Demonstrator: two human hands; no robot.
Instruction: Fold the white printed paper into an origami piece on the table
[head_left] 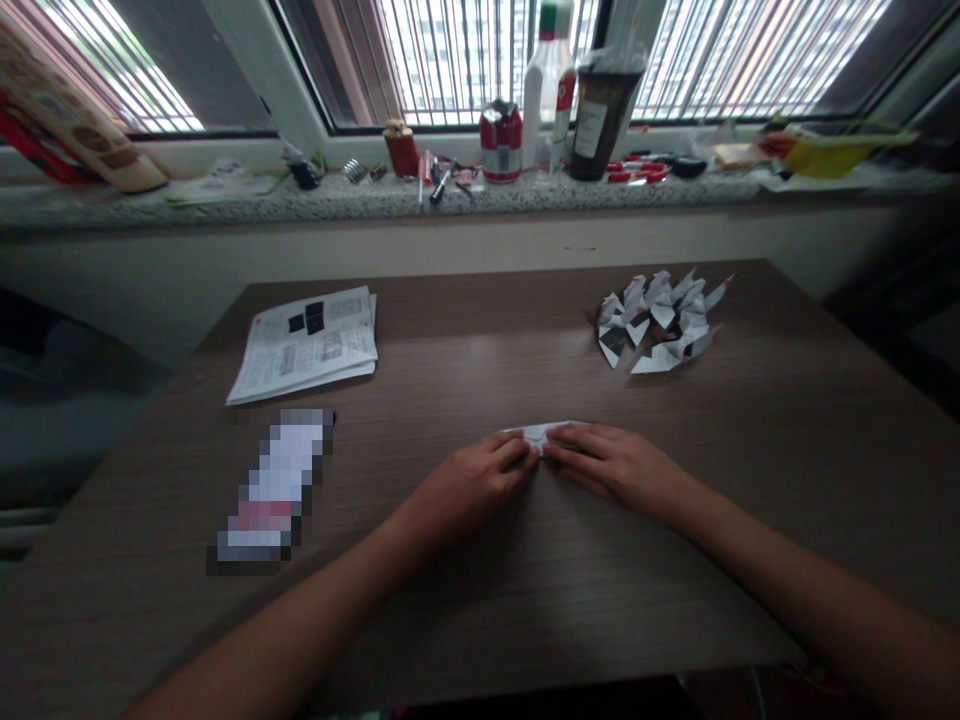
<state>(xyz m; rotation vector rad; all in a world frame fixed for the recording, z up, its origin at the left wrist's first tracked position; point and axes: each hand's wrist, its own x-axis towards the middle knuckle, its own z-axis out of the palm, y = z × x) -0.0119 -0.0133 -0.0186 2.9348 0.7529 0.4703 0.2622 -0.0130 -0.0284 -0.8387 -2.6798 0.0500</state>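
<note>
A small folded piece of white paper (537,434) lies on the table near its middle, its ends partly covered by my fingers. My left hand (481,474) is closed on the left end, fingertips and thumb pressed together there. From the other side my right hand (616,462) holds the right end down, its fingers close together along the paper. The fingertips of both hands almost meet at the near edge. Farther back on the right sits a curved chain of folded paper pieces (679,328), white with dark printed patches and pointed tips.
A stack of printed sheets (307,345) rests at the table's back left. Nearer me lies a pixelated phone-shaped object (274,485). The stone windowsill (360,208) beyond carries a red can (501,145), a clear bottle (550,90), a dark cup (604,115) and a yellow basket (825,152).
</note>
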